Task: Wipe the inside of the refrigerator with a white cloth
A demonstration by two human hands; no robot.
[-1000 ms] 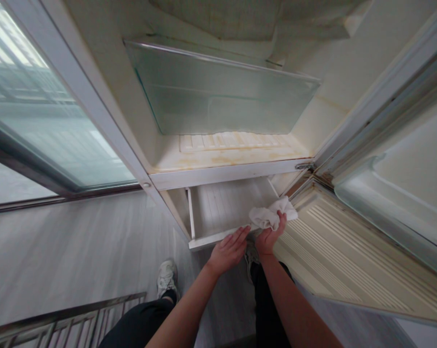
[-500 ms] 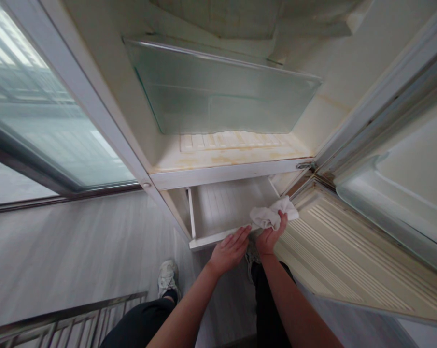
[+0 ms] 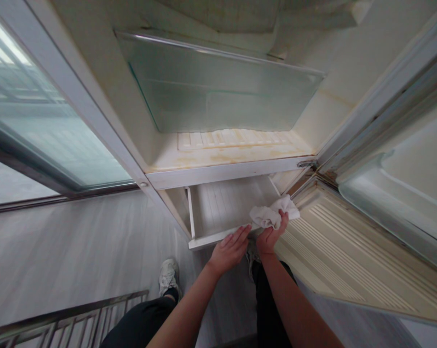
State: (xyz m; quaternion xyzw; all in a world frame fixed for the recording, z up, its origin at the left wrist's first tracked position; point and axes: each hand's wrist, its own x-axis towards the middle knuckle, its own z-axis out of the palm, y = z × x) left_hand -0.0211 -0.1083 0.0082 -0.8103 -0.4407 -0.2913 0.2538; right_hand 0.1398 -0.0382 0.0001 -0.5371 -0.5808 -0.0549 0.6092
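Observation:
A white drawer is pulled out of the lower compartment of a refrigerator. My left hand lies with outstretched fingers against the drawer's front edge, holding nothing. In my right hand is a crumpled white cloth, gripped at the drawer's front right corner. Part of the cloth hangs past that corner. Above the drawer, a frosted glass shelf sits in the upper compartment, over a floor with yellowish stains.
The ribbed lower door stands open on the right, below the open upper door. To the left is a glass sliding door. A metal rack is at the lower left, near my shoe.
The view has shifted slightly, so the refrigerator's upper part sits a little higher and wider in the picture. Both hands, the cloth and the drawer stay nearly where they were.

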